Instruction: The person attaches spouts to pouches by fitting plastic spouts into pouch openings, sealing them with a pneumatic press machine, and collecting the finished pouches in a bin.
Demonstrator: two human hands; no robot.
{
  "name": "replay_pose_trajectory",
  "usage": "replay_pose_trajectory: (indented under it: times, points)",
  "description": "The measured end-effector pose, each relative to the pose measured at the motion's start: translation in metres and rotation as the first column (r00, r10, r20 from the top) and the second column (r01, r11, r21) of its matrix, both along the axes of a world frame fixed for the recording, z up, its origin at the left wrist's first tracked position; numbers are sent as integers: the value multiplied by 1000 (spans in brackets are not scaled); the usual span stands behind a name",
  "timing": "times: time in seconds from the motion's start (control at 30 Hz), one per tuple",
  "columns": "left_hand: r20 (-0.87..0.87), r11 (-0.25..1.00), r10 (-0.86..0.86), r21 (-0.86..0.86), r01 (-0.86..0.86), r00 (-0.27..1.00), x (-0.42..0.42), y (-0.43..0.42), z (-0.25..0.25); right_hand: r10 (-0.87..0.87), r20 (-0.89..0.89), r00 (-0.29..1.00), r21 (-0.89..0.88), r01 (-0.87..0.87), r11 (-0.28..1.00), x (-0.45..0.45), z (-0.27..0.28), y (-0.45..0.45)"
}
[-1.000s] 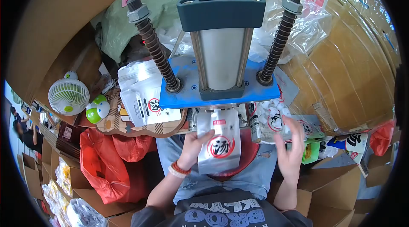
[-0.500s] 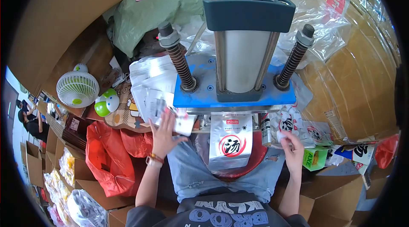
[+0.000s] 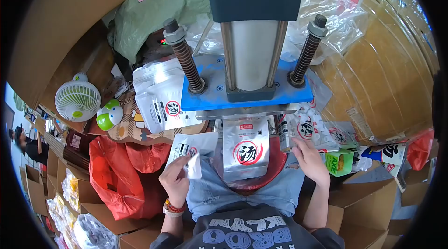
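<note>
My left hand (image 3: 176, 179) pinches a silver pouch (image 3: 205, 142) by its near edge, left of the press (image 3: 247, 102). Another silver pouch (image 3: 246, 153) with a black character in a red ring hangs flat below the press, its top end under the metal plate. On the right, my right hand (image 3: 310, 161) has its fingers spread beside a pile of small white pieces (image 3: 305, 120) and a printed pouch; nothing is visibly held in it. A stack of silver pouches (image 3: 161, 95) lies on the wooden board (image 3: 128, 130) at the left.
A white fan (image 3: 78, 101) and a green-white toy-like object (image 3: 110, 114) stand at the left. Red bags (image 3: 112, 179) hang below them. A red basin (image 3: 277, 160) sits between the knees. Cardboard boxes (image 3: 368, 207) are at the lower right. A person (image 3: 32, 144) is at far left.
My left hand has let go of the pouch at the press, reached to the stack and drawn a pouch toward me. My right hand has moved slightly, its fingers now more stretched.
</note>
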State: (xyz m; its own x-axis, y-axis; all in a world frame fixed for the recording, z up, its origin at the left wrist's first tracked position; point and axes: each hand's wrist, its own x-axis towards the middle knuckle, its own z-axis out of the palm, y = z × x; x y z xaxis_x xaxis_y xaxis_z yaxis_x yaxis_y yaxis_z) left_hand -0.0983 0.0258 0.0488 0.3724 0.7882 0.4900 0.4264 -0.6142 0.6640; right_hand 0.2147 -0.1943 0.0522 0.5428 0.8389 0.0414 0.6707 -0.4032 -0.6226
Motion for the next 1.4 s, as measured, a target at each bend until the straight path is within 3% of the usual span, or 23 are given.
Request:
replay_pose_trajectory:
  times: [0.03,0.13,0.2,0.23,0.27,0.3,0.37,0.4,0.43,0.5,0.6,0.63,0.73,0.77,0.83,0.87,1.0,1.07,1.2,1.27,1.3,1.37,1.4]
  points:
    - [-17,996,-65,60,66,998,0,-4,4,5,1,1000,-6,-5,1000,2,3,-3]
    - [-43,986,-153,-72,150,987,8,-15,14,68,-61,996,75,-63,995,5,12,-6]
    - [-54,985,-170,-36,168,984,15,-18,10,-161,-315,935,134,211,968,2,25,-6]
    - [-43,985,-172,11,172,984,19,-20,11,-164,-318,934,130,214,968,-9,33,-7]
    - [-32,982,-178,56,179,984,23,-23,12,-50,-421,905,426,246,871,-27,40,-5]
    - [-36,980,-189,51,190,981,27,-27,15,85,-478,874,670,300,679,-42,44,-1]
    - [-108,960,-203,174,219,973,36,-33,24,205,-75,976,723,-89,685,-59,45,10]
    - [-140,942,-227,218,254,964,41,-34,24,277,164,947,465,-322,825,-60,60,19]
    - [-140,941,-237,214,263,961,44,-38,27,314,242,918,427,-391,815,-68,51,33]
    - [-201,901,-350,194,387,915,47,-43,39,434,255,864,430,-504,749,-72,45,44]
    - [-76,795,-606,-18,607,792,37,-41,49,581,148,800,532,-560,636,-74,72,31]
    - [-25,775,-628,-109,622,778,39,-43,45,590,68,804,525,-532,664,-72,75,31]
    - [46,689,-625,-437,578,779,62,-39,8,333,-108,937,485,-243,840,-66,43,50]
    - [47,689,-624,-437,578,780,66,-37,-12,334,-108,936,484,-244,840,-63,33,51]
    - [242,512,-595,-621,594,766,77,-36,-29,323,-119,939,388,-255,886,-53,25,48]
    - [298,505,-596,-583,637,746,77,-37,-31,334,-19,942,390,-301,870,-51,28,45]
    - [335,395,-645,-623,675,687,79,-31,-51,344,-145,928,304,-289,908,-44,28,46]
    - [377,330,-405,-789,518,833,83,-36,-62,18,72,997,412,-47,910,-45,26,53]
    - [476,246,-118,-836,490,872,106,-15,-29,-157,-101,982,533,187,825,-22,30,30]
    - [528,188,-9,-833,520,849,121,-2,-26,-346,193,918,378,256,890,-13,35,45]
    - [521,236,-47,-823,516,852,123,1,-32,-341,330,880,253,266,930,-4,16,49]
    - [478,142,-28,-868,476,878,122,5,-51,-160,378,912,-86,207,974,5,-23,42]
    - [393,202,-109,-891,407,913,122,5,-51,-146,392,908,-44,177,983,6,-35,34]
